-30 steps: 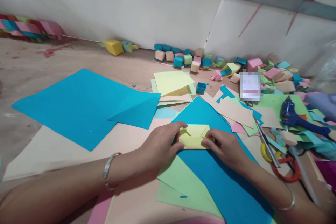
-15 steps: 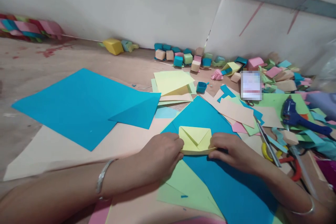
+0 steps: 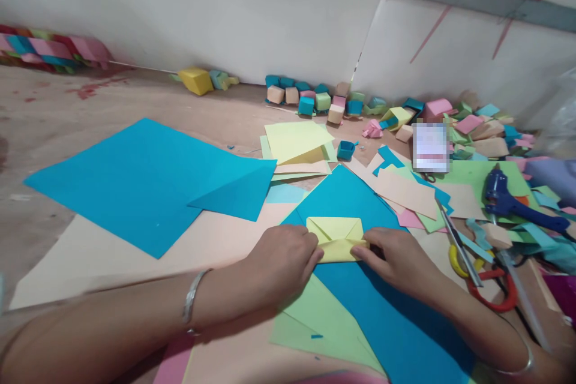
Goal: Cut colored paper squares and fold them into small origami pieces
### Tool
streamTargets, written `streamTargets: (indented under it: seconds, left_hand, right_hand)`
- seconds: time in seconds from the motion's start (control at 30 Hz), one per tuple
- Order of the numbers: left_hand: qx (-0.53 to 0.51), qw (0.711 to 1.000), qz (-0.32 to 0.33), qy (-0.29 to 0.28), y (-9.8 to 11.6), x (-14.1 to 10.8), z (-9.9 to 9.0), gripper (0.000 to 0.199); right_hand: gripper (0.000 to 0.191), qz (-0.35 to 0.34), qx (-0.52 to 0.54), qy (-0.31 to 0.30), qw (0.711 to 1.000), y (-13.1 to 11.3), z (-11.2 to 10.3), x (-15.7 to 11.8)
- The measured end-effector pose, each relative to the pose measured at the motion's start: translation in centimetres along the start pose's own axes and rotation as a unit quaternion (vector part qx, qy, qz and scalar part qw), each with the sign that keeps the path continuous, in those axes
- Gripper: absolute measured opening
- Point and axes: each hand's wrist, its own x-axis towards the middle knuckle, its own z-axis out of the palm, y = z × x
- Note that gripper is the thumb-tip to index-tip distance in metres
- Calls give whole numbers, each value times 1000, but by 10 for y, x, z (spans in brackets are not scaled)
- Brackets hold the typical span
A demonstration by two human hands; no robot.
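A small yellow folded paper (image 3: 335, 228) lies on a large blue sheet (image 3: 400, 318). Its upper part shows a triangular flap, and its near edge is turned up over the flap's tip. My left hand (image 3: 283, 261) pinches the left end of this folded edge, thumb toward me. At the right end, my right hand (image 3: 393, 255) grips the same strip, with its thumb pressed on the fold. Beneath the blue sheet are a light green sheet (image 3: 324, 324) and a peach sheet (image 3: 238, 342).
Another blue sheet (image 3: 135, 186) lies left, near stacked yellow paper (image 3: 292, 138). On the right are scissors (image 3: 499, 294), a blue glue gun (image 3: 508, 198), a bright-screened device (image 3: 431, 147) and paper scraps (image 3: 405, 189). Small paper boxes (image 3: 306, 102) line the wall.
The paper's near edge has been folded up and away from me, covering the flap's tip. Both thumbs have moved inward along it, and my left forearm has shifted slightly right.
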Motion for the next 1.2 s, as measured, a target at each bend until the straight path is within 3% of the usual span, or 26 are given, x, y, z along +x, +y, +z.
streamTargets:
  seconds: [0.43,0.63,0.73,0.8,0.87,1.0,1.2]
  left_hand:
    - [41,999,-20,-5,-2,7,-2,33]
    - [52,996,-50,-60,0,8,-14,32]
    - [61,996,-59,-31,-1,6,-15,26]
    - [68,996,-53,16,-4,6,-12,30]
    - [58,996,-42,48,-7,6,-6,38]
    - [13,998,-22,52,-13,10,0,36]
    - [-46,996,-12,80,-18,15,3,27]
  right_hand:
    - [33,25,-39,27,999,-6,4,-3]
    - [35,54,-69,22,996,-7,3,-5]
    - [29,67,-77,33,994,-8,2,-4]
    - [22,53,-72,52,995,-6,1,-2]
    - [28,10,-58,79,995,-3,1,0]
    - [58,-74,-48,111,990,4,2,4]
    - [57,-98,-33,104,989,5,3,5]
